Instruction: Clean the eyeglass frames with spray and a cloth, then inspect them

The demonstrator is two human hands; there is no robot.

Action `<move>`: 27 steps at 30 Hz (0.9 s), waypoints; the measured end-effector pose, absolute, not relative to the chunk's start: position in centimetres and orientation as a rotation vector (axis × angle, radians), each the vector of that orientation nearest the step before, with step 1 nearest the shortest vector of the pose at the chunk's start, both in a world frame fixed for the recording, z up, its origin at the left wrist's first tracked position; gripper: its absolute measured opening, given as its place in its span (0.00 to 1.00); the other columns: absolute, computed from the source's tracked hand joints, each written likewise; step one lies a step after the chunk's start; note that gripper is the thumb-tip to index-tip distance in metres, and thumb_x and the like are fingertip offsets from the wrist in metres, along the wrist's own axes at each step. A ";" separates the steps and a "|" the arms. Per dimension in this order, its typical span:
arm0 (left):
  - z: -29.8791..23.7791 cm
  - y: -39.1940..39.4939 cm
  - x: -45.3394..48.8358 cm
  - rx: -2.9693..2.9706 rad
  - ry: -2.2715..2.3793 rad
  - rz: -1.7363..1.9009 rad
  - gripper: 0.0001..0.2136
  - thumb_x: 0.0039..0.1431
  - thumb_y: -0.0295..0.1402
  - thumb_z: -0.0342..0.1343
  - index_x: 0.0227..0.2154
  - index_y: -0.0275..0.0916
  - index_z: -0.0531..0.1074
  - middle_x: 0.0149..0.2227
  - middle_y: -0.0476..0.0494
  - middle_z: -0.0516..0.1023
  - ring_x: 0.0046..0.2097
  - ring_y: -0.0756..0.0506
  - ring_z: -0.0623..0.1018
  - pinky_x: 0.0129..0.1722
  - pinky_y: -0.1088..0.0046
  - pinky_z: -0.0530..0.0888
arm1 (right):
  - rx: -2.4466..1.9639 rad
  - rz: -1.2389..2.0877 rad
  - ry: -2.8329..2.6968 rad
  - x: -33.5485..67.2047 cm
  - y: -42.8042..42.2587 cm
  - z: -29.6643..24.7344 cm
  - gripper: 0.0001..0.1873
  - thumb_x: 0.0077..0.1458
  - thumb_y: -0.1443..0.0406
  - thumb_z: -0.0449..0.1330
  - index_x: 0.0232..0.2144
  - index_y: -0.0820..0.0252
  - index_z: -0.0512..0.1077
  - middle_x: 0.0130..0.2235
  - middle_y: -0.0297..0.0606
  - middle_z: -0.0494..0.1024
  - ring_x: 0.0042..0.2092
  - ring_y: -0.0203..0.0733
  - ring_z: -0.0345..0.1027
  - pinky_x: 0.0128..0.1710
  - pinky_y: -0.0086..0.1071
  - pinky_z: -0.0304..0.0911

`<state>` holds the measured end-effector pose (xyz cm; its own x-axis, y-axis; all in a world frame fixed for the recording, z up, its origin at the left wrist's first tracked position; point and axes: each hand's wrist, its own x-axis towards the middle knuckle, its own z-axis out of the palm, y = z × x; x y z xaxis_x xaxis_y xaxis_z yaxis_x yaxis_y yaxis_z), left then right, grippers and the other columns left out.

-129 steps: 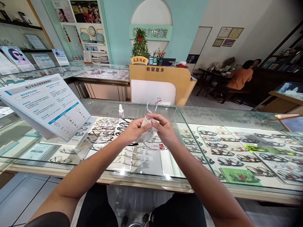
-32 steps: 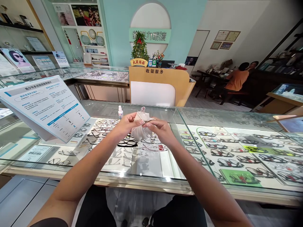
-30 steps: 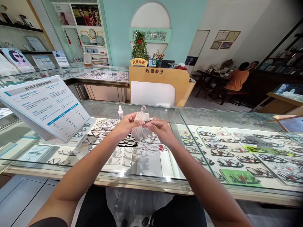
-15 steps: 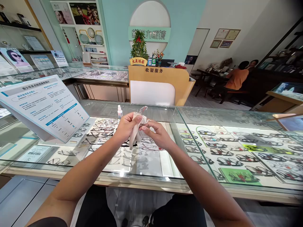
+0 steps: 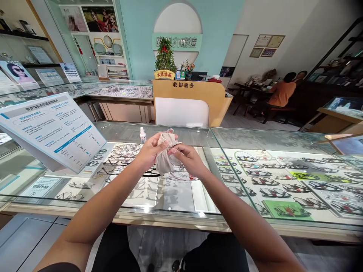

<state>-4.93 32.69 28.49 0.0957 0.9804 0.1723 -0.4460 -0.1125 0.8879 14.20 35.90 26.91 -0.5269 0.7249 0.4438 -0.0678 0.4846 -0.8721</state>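
A beige cleaning cloth [image 5: 164, 160] is bunched in my left hand [image 5: 153, 149], thumb pressed on top and folds hanging down. Above the cloth's upper edge pokes a clear, curved piece of a pair of eyeglasses [image 5: 170, 130]; the cloth covers most of the rest. My right hand [image 5: 188, 160] is closed with thumb and fingers pinching the eyeglasses at the cloth's right side. Both hands are close together above the glass counter [image 5: 181, 211]. A small white bottle [image 5: 142, 135] stands upright on the glass, just beyond my left hand.
Rows of spectacle frames [image 5: 275, 192] lie inside the showcase under the glass. A tented information card [image 5: 56, 132] stands on the left. Across the aisle is a wooden cashier desk [image 5: 217, 98] with a plant [image 5: 165, 56]. A person in orange [image 5: 283, 94] sits at the back right.
The cloth has spread out and wraps more of the eyeglasses, covering the part that showed between my hands. My left fingers have opened a little behind it. The right hand stays nearly in place.
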 end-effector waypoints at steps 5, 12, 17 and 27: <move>27.9 32.8 -4.7 1.106 0.811 1.409 0.25 0.47 0.47 0.83 0.40 0.37 0.82 0.33 0.49 0.81 0.33 0.49 0.77 0.35 0.74 0.75 | -0.546 1.129 -1.832 14.3 35.9 26.8 0.31 0.65 0.35 0.65 0.36 0.55 0.83 0.38 0.37 0.83 0.40 0.43 0.72 0.47 0.38 0.66; 28.3 32.6 -4.5 1.246 0.875 1.465 0.26 0.46 0.51 0.82 0.35 0.37 0.79 0.26 0.52 0.76 0.28 0.51 0.72 0.29 0.75 0.69 | -0.592 1.207 -1.852 14.2 35.9 26.5 0.34 0.62 0.32 0.65 0.37 0.55 0.84 0.34 0.34 0.78 0.36 0.41 0.67 0.41 0.37 0.63; 28.5 32.0 -4.0 1.238 0.912 1.583 0.30 0.47 0.60 0.79 0.29 0.38 0.76 0.25 0.52 0.74 0.27 0.52 0.69 0.28 0.75 0.67 | -0.539 1.152 -1.912 13.9 35.1 26.7 0.32 0.65 0.34 0.64 0.36 0.55 0.84 0.37 0.36 0.82 0.39 0.43 0.71 0.46 0.39 0.65; 28.0 33.3 -5.1 1.167 0.860 1.602 0.31 0.52 0.66 0.74 0.36 0.38 0.82 0.26 0.49 0.79 0.28 0.49 0.75 0.31 0.72 0.73 | -0.590 1.024 -1.740 14.4 35.8 26.9 0.28 0.66 0.37 0.65 0.36 0.52 0.86 0.40 0.38 0.82 0.44 0.46 0.73 0.51 0.41 0.68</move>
<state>-5.13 33.29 28.04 -0.1025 0.9508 0.2922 -0.2817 -0.3095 0.9082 14.38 35.79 26.91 -0.3893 0.7689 0.5071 -0.0696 0.5244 -0.8486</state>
